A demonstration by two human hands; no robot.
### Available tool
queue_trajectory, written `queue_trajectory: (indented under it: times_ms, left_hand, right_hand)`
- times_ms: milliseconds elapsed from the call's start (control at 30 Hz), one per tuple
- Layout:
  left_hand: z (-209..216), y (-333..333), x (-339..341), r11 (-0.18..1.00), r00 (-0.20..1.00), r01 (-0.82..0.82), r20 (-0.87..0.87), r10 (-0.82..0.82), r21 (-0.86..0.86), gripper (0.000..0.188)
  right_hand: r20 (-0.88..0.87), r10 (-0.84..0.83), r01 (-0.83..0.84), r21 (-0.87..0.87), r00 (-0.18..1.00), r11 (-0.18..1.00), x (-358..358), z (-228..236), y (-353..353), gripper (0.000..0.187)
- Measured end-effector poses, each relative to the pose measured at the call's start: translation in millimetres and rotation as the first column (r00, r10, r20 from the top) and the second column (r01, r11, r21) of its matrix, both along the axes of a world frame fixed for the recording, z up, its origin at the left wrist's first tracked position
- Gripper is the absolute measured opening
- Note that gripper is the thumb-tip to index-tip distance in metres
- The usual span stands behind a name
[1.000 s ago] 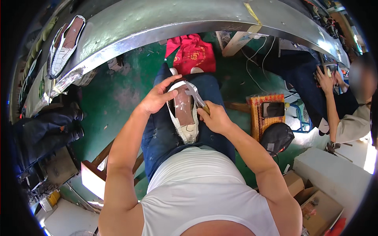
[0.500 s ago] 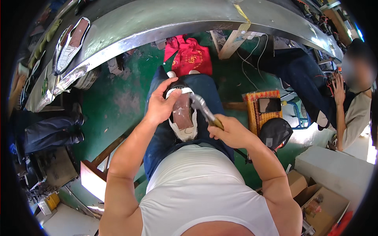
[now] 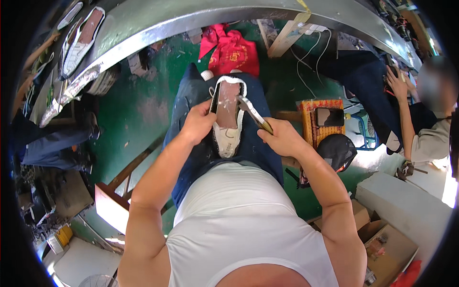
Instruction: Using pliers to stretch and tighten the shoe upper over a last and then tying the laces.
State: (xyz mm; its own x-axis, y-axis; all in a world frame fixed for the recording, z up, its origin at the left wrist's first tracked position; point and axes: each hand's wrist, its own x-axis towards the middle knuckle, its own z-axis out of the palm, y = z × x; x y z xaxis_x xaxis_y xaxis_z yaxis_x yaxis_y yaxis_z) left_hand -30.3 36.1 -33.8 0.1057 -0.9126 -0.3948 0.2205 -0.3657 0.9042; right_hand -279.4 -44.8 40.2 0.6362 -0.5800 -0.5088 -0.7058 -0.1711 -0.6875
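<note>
A shoe upper (image 3: pixel 226 139) lies on my thighs with its underside up. Its white edge is folded round a reddish-brown insole (image 3: pixel 228 105), and pale stringy marks show on the end nearest me. My left hand (image 3: pixel 198 123) grips the shoe's left side, thumb on the rim and fingers partly hidden under it. In my right hand (image 3: pixel 279 136) is a pair of metal lasting pliers (image 3: pixel 253 113), held by the brass-coloured handles. The jaws are at the shoe's right rim; whether they pinch the edge I cannot tell.
A metal-edged bench (image 3: pixel 191 21) curves across the far side, with similar shoes (image 3: pixel 82 42) at its left. Red cloth (image 3: pixel 233 52) lies on the green floor. To the right are a bamboo-topped stool (image 3: pixel 325 131) with a phone (image 3: pixel 330 116), a black cap (image 3: pixel 336 152) and a seated person (image 3: pixel 432 136).
The shoe has turned slightly and shifted away from me. My left hand has moved from its far end to its left side. The pliers have moved along the right rim.
</note>
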Motion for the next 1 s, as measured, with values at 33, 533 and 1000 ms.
queue_trajectory:
  times_ms: [33, 533, 1000]
  left_hand:
    - [3, 0, 2, 0.998, 0.998, 0.049, -0.031, -0.048, 0.039, 0.057]
    - [-12, 45, -30, 0.999, 0.994, 0.035, -0.106, -0.036, -0.012, 0.088]
    - [-14, 43, -28, 0.963, 0.877, 0.268, 0.42, -0.234, -0.022, 0.099]
  right_hand:
    - [-0.004, 0.007, -0.007, 0.015, 1.0, 1.0, -3, -3, 2, 0.021]
    - [-0.32, 0.502, -0.581, -0.603, 0.804, 0.546, 18, -3, -9, 0.04]
    - [-0.01, 0.44, -0.432, -0.221, 0.898, 0.875, 29, 16, -18, 0.026]
